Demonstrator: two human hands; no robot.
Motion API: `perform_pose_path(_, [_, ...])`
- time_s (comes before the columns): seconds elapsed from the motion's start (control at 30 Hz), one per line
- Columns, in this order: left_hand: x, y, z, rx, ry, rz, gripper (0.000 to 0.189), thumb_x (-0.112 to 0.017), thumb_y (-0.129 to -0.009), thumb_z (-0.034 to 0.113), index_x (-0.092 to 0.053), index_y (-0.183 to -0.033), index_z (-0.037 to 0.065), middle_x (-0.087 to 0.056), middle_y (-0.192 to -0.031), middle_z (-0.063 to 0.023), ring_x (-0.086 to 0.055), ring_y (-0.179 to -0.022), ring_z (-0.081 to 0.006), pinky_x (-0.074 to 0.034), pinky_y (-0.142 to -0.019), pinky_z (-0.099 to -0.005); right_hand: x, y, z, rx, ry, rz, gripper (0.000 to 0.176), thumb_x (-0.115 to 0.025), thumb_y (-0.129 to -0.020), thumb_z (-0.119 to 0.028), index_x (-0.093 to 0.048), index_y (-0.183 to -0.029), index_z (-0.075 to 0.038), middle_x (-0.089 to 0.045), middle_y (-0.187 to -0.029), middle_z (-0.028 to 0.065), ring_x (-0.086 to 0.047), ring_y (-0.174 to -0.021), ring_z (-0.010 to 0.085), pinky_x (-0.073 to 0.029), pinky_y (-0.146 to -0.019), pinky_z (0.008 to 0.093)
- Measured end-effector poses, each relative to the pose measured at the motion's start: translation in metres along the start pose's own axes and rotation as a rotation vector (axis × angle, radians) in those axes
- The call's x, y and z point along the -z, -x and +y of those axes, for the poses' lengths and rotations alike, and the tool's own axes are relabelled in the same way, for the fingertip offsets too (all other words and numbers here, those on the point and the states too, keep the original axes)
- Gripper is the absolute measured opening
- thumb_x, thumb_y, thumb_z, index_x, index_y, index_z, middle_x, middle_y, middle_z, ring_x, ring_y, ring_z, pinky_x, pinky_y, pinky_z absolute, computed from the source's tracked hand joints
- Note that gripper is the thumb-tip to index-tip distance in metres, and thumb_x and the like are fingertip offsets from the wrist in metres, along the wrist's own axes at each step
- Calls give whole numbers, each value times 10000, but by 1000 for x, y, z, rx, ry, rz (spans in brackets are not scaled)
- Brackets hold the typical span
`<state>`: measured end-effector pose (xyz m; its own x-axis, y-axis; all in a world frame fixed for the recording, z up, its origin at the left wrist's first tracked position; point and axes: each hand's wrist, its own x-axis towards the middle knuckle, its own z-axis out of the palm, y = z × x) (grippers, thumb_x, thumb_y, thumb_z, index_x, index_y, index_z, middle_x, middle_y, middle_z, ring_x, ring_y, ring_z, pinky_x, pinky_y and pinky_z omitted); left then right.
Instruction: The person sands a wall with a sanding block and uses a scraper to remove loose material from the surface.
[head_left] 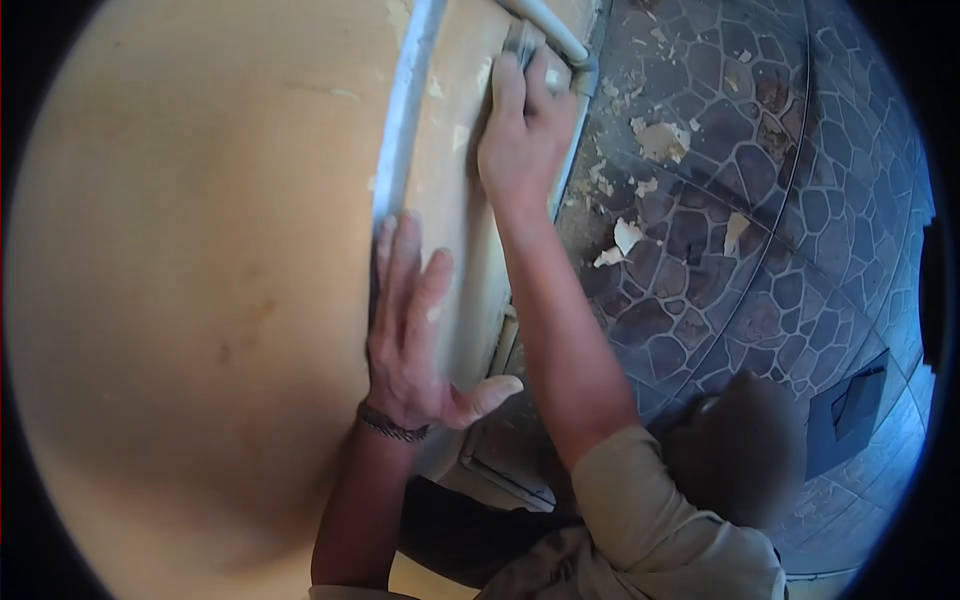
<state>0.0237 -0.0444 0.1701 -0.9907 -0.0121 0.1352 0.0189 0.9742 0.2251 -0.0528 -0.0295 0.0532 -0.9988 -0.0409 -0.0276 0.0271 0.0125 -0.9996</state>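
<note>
Small grey tool (pixel 521 38) sits at the fingertips of my right hand (pixel 525 140), against the base of a tan wall (pixel 220 180) and just beside a pale pipe (pixel 552 28). My right fingers are bent and pressed around it, pinching it from above; its far end is too blurred to make out. Well apart from the tool, my left hand (pixel 405 345) lies along the wall at the end of a whitish strip (pixel 408 105), fingers straight and slightly spread, thumb stretched out toward my right forearm. A dark braided bracelet (pixel 394 426) circles my left wrist. Pale flakes (pixel 627 236) litter the stone-patterned floor (pixel 735 170) to the right of my right arm, some thickly strewn near the pipe, others scattered farther out.
</note>
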Motion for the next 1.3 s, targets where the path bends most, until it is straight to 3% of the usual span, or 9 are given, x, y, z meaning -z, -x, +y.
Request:
perform_pose_path(0.2, [-4,6,-5,-37,88,93,949,-555,-808,634,-312,-1382,-80,-315,-1389,-379,-311,-1299,-527,-249,-1069,-580,1,66,-26,48,-140,61,393,-561,-900,-165,-526,-1195,92,-509,-858,229,-500,-774,293,-393,-696,393])
perform_pose_path(0.4, [-8,8,-8,-9,87,61,993,-515,-819,647,-243,-1399,-112,-258,-1442,-348,-271,-1349,-462,-193,-1106,-544,-3,-10,-12,-366,-224,-66,458,-535,-936,-265,-491,-1248,66,-440,-837,195,-441,-797,277,-356,-682,378])
perform_pose_path(0.5, [-9,3,-12,-41,91,50,992,-502,-823,651,-240,-1403,-110,-268,-1439,-344,-266,-1352,-457,-193,-1108,-540,-20,68,-6,44,-85,151,391,-517,-947,-287,-552,-1087,77,-480,-768,151,-449,-707,173,-370,-611,337])
perform_pose_path(0.63, [-10,3,-10,-34,105,134,946,-552,-807,635,-351,-1338,-122,-360,-1345,-395,-359,-1265,-534,-273,-1059,-577,0,-29,1,-452,-319,-51,479,-521,-934,-237,-457,-1268,101,-450,-798,179,-455,-794,261,-394,-694,374])
perform_pose_path(0.83, [-1,6,-4,3,45,-6,981,-501,-819,657,-291,-1366,-129,-333,-1394,-354,-324,-1316,-470,-237,-1088,-547,3,43,-20,174,-177,34,508,-563,-898,-177,-452,-1322,82,-473,-785,174,-454,-762,288,-391,-681,385])
perform_pose_path(0.97, [-6,5,-6,-36,9,33,1003,-514,-799,682,-309,-1363,-122,-342,-1392,-349,-338,-1309,-467,-240,-1086,-545,-15,-65,20,-411,-333,-1,495,-538,-926,-292,-503,-1280,52,-448,-803,211,-459,-756,289,-378,-682,388])
perform_pose_path(1.1, [-5,5,-3,-6,38,29,998,-507,-803,685,-313,-1360,-120,-350,-1391,-344,-304,-1325,-472,-208,-1094,-557,2,12,-30,-55,-250,58,509,-493,-943,-273,-448,-1344,38,-471,-810,230,-488,-794,308,-391,-704,386])
perform_pose_path(1.23, [-5,1,-1,-24,22,21,929,-540,-812,635,-369,-1314,-128,-389,-1315,-405,-377,-1243,-544,-248,-1058,-610,-1,-65,-1,-717,-241,-44,448,-499,-950,-303,-573,-1056,127,-508,-743,266,-490,-718,310,-394,-684,446])
perform_pose_path(1.3, [-2,4,4,-2,4,11,920,-541,-815,624,-375,-1304,-137,-391,-1315,-404,-373,-1246,-544,-252,-1057,-606,-1,-75,17,-467,-219,17,418,-511,-941,-278,-584,-901,132,-459,-581,261,-495,-567,337,-381,-621,488])
